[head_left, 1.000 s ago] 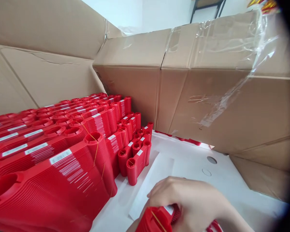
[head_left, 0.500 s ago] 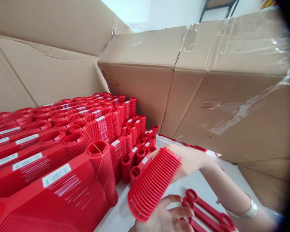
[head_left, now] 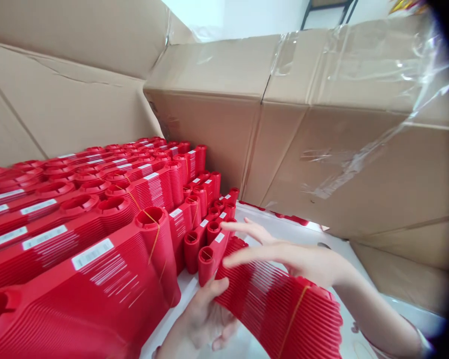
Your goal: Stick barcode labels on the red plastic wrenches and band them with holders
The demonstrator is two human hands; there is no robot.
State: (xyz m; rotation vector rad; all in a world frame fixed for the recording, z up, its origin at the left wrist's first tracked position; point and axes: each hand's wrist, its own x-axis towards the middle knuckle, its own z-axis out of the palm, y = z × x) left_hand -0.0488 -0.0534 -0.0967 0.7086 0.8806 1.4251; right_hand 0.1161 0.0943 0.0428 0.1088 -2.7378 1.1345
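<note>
A stack of red plastic pieces (head_left: 273, 299) with ribbed edges and a rubber band around it lies tilted between my hands. My right hand (head_left: 292, 257) reaches over its top from the right, fingers stretched toward the left and resting along the stack. Beneath its left end, my left hand (head_left: 209, 314) has its thumb at the stack's edge and its other fingers curled and apart below it, partly hidden. Just left of the hands stands a smaller bundle of red pieces (head_left: 206, 267) with a round hole on top.
Long rows of banded red stacks (head_left: 134, 264) with white labels fill the left side. Cardboard walls (head_left: 209, 117) rise behind and to the right, with clear tape on them. A pale surface (head_left: 254, 217) lies beneath. A dark-framed object stands in the far background.
The stack has turned from end-on to broadside and extends to the lower right. My right hand has spread over its top; my left hand has moved left. The loose red pieces no longer show.
</note>
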